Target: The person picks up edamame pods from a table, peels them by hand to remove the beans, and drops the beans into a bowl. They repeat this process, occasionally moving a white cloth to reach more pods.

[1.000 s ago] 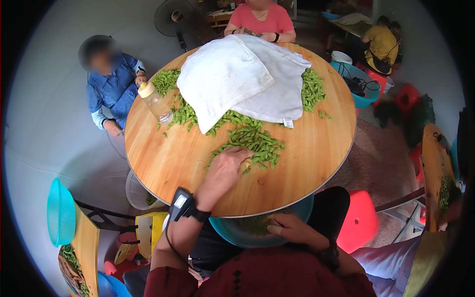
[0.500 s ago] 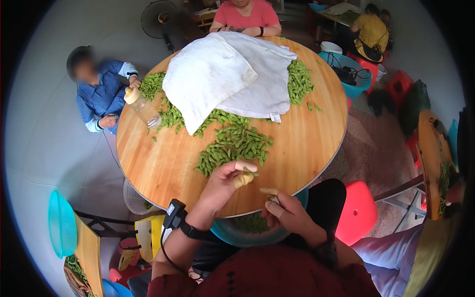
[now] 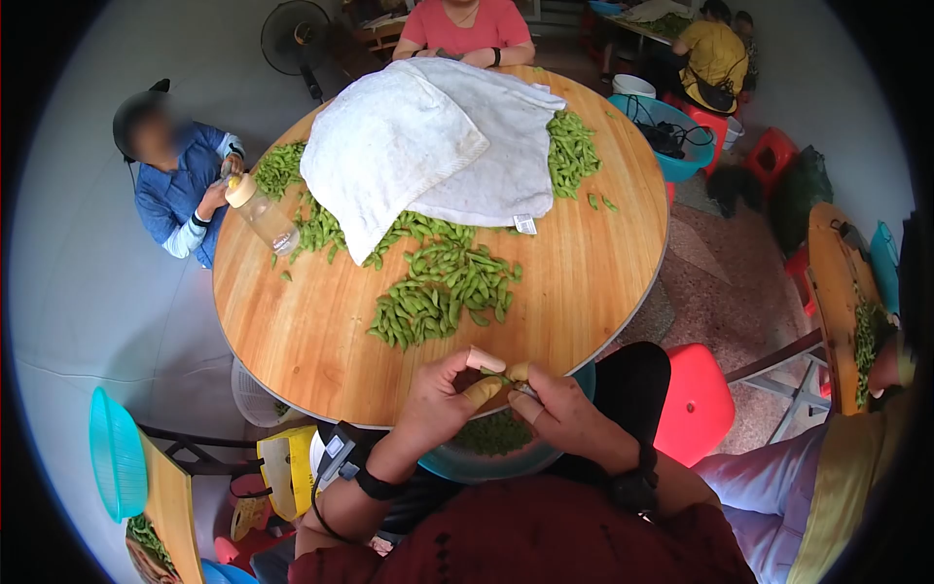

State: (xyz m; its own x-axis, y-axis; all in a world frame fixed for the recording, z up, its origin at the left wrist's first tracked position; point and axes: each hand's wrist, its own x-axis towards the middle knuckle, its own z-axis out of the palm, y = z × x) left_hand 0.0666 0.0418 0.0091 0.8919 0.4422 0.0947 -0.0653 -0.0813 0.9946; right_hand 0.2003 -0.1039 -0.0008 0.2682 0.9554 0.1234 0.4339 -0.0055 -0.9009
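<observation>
My left hand point(image 3: 444, 397) and my right hand point(image 3: 562, 414) meet at the near edge of the round wooden table point(image 3: 321, 331). Together they pinch one green bean pod point(image 3: 506, 382), mostly hidden by fingertips that wear tan covers. Just below them a teal bowl point(image 3: 438, 463) of shelled green pieces sits in my lap. A loose heap of green pods point(image 3: 443, 292) lies on the table just beyond my hands. More pods run under a white towel point(image 3: 428, 146) farther back.
A clear bottle with a yellow cap point(image 3: 258, 209) stands at the table's left edge, near a person in blue point(image 3: 180, 185). A person in pink point(image 3: 465, 29) sits at the far side. A red stool point(image 3: 696, 404) stands to my right, a blue basin point(image 3: 671, 136) beyond.
My left hand came back from the pod heap with a pod. My right hand rose from the bowl, and both now meet at the table's edge.
</observation>
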